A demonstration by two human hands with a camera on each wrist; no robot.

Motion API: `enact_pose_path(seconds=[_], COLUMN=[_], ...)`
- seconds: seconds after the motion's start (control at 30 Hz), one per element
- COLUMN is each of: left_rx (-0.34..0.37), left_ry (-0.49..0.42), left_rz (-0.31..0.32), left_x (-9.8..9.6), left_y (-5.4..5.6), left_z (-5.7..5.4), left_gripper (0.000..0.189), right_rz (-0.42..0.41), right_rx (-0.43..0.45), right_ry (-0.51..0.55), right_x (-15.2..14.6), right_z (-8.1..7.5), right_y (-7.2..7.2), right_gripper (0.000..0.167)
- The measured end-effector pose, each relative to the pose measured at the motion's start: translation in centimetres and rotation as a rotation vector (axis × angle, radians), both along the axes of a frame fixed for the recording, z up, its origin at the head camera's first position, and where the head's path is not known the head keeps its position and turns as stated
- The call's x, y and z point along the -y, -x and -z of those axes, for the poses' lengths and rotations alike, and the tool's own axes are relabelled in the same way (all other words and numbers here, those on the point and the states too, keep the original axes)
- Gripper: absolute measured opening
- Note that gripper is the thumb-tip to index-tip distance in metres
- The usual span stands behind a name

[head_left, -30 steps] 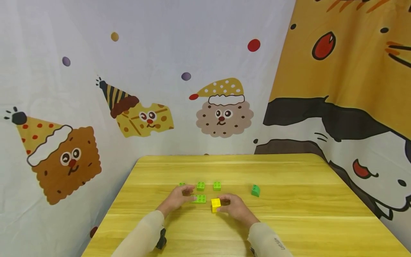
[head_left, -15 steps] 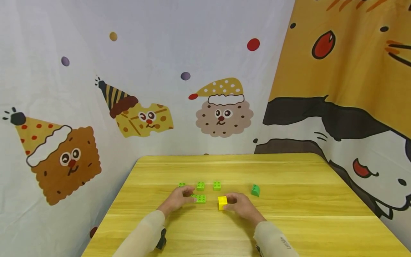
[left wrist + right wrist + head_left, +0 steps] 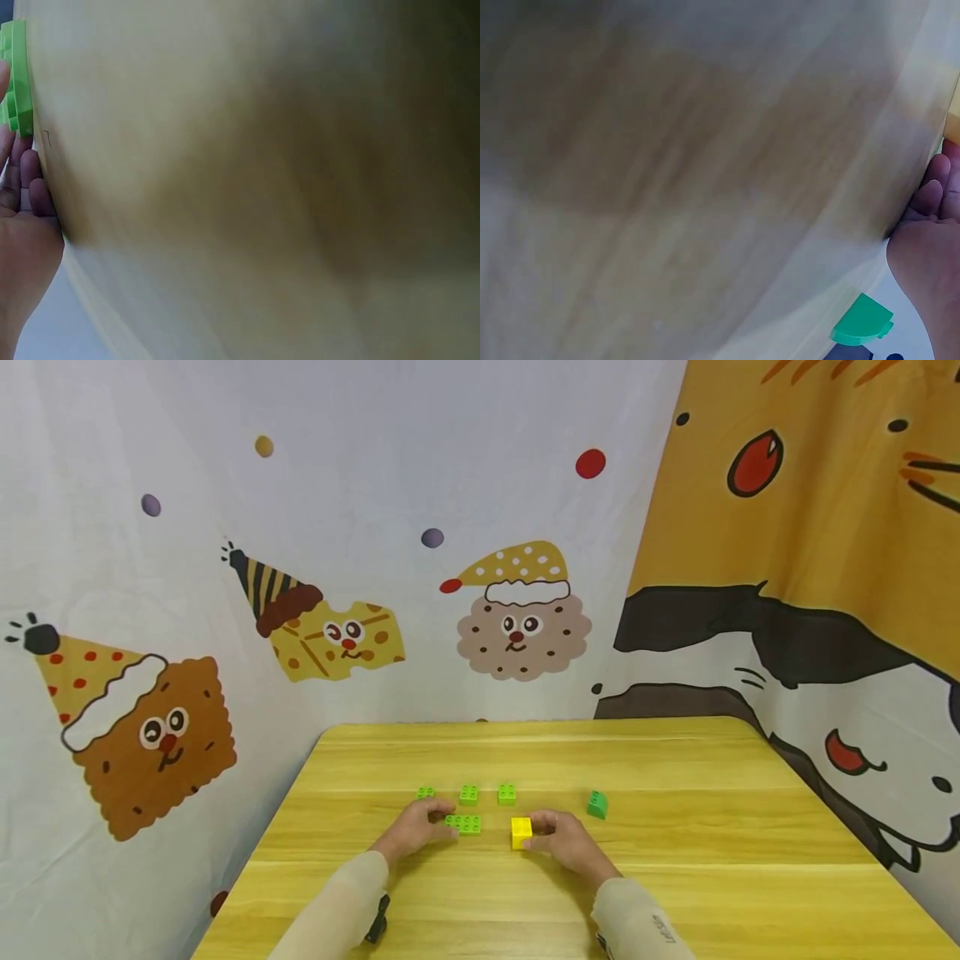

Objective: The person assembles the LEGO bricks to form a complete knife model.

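In the head view my left hand [image 3: 417, 828] curves round the left end of a long lime green toy brick [image 3: 465, 825], its thumb at the near side and a finger at the far side. The same brick [image 3: 21, 79] shows at the edge of the left wrist view, just beyond the fingers. My right hand [image 3: 568, 842] pinches a yellow toy brick [image 3: 521, 833] from its right side. Only a corner of the yellow brick [image 3: 952, 124] shows in the right wrist view. A gap of wooden table [image 3: 495, 893] lies between the two bricks.
Behind the hands stand three small lime green bricks: a left one [image 3: 425, 792], a middle one [image 3: 468, 794] and a right one [image 3: 507, 793]. A darker green curved brick [image 3: 597, 804] lies farther right. A printed cloth [image 3: 420, 460] hangs beyond the table.
My right hand has moved the yellow brick to the right, away from the long green brick. The left hand has shifted slightly toward me, its thumb now lower at the brick's near side.
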State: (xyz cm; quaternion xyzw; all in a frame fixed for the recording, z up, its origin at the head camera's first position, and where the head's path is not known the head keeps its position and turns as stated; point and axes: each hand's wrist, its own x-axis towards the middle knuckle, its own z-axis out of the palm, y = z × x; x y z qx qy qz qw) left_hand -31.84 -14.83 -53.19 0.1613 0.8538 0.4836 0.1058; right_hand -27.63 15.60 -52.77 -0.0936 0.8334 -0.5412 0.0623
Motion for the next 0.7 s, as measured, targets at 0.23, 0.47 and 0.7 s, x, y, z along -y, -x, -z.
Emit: enact_pose_path(seconds=[0.23,0.47,0.7], left_rx=[-0.014,-0.074,-0.106], left_ry=[0.029,0.052,0.077], left_rz=[-0.012,0.015,0.032], left_x=[-0.08,-0.19,-0.51], left_y=[-0.09,0.04,0.25], left_z=[-0.26,-0.06,0.04], left_gripper=[0.046,0.042,0.039], right_rz=[0.016,0.046,0.057], right_rx=[0.008,0.021,0.024], right_ry=[0.002,-0.017,-0.024], right_x=[0.09,0.25,0.23], right_z=[0.03,-0.17,-0.22], right_y=[-0.02,-0.05,-0.02], right_gripper=[0.036,0.037,0.039])
